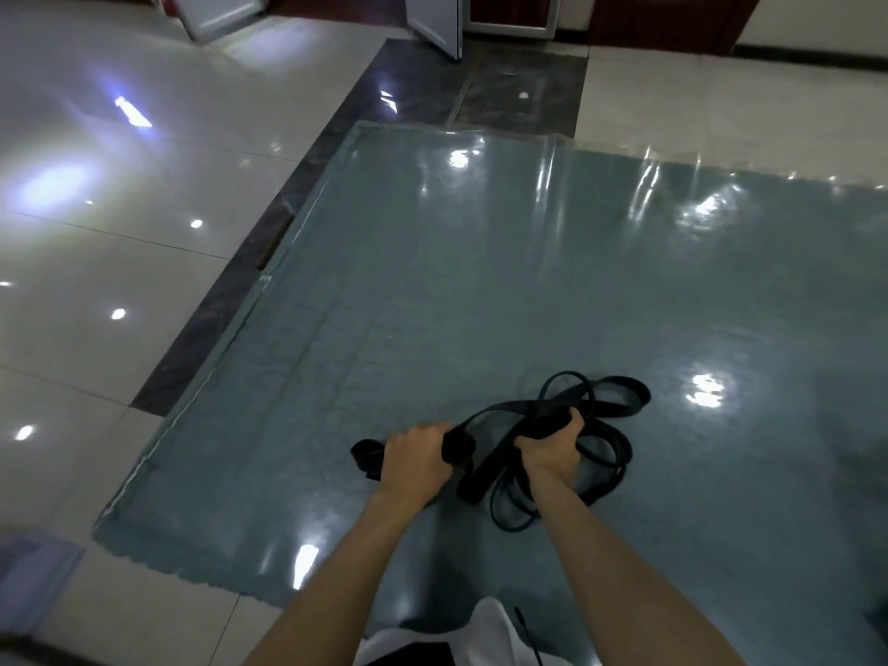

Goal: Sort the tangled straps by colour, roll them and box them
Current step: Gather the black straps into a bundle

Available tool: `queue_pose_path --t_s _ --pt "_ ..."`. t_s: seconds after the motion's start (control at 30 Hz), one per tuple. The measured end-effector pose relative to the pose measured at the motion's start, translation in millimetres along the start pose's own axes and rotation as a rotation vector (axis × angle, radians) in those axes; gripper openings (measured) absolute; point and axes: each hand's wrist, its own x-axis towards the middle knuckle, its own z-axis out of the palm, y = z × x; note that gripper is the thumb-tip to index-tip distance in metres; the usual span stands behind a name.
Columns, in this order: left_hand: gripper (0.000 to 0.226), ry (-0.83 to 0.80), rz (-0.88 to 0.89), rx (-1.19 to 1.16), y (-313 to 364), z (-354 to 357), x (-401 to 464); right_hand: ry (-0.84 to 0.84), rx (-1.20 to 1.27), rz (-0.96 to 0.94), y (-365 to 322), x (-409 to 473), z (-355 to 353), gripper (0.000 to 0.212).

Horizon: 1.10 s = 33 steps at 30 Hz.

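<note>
Left grip (pixel 414 456) clamped on rolled end of black strap (pixel 459 447); right grip (pixel 550 449) clamped on tangle of straps (pixel 596 425), on blue mat (pixel 432 281). Strap runs left-right between grips; loose loops beyond right grip, nearer right hand.

No text, label, brand, number or sign could be read anywhere in the head view, on any surface or thing.

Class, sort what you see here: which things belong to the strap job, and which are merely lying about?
Job: black straps; left hand and right hand, both gripping them.
Lying about: glossy blue mat; tiled floor; white cabinet door.
</note>
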Motion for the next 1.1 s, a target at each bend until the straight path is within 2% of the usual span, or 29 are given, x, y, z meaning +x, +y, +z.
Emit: queue_pose_path --t_s 0.07,0.23,0.33,0.47,0.7,0.8,0.9,1.1 --pt "0.022 0.003 -0.008 -0.016 -1 0 -1 0.008 0.029 -0.006 0 -1 0 0.098" --pt "0.040 0.076 -0.024 -0.134 -4 -8 -3 -0.064 0.292 -0.121 9 -7 -16 0.088" --pt "0.044 0.106 0.008 -0.326 -8 -18 -7 -0.100 0.397 -0.238 19 -15 -46 0.093" --pt "0.052 0.104 0.056 -0.516 7 -35 -25 -0.038 0.495 -0.372 29 -38 -100 0.089" --pt "0.054 0.019 0.144 -0.822 88 -43 -76 -0.044 0.558 -0.472 55 -90 -196 0.085" --pt "0.055 -0.073 0.194 -0.849 124 -36 -90 0.009 0.452 -0.539 75 -106 -233 0.080" --pt "0.053 -0.130 0.249 -0.870 167 -28 -104 0.070 0.411 -0.522 103 -117 -272 0.081" --pt "0.042 -0.243 0.320 -0.849 269 1 -132 0.161 0.441 -0.439 170 -122 -362 0.071"
